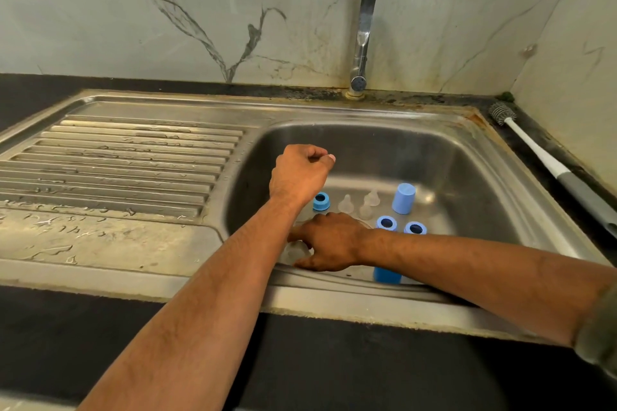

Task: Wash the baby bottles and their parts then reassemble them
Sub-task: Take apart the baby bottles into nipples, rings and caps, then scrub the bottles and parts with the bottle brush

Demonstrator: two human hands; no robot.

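Here the head view looks down into a stainless steel sink basin (467,183), dulled and water-spotted, with a ribbed draining board (127,163) to its left. On the basin floor lie the bottle parts: three blue screw rings, one (321,201) just beside the left wrist and two more (386,223) (415,228) close together near the right forearm. Between them stand three clear silicone teats (346,203), soft and cone-shaped, hard to separate from the grey steel behind. A pale blue cylindrical cap (404,198) stands upright beyond the rings, and a second, darker blue cap (387,274) sits at the near wall, its top hidden by the right forearm.

The left hand (300,173) hovers above the basin, fingers curled into a loose fist; whether it pinches anything cannot be told. The right hand (329,242) reaches across low in the basin, its fingers curled round a clear bottle (295,252), of which only a blurred, translucent round end shows at the near left corner.

A curved chrome tap (365,30) rises behind the basin against a marble-veined wall. A bottle brush (534,147) with a grey bristle head and white-and-grey handle lies on the dark counter at right, its end cut off by the frame edge
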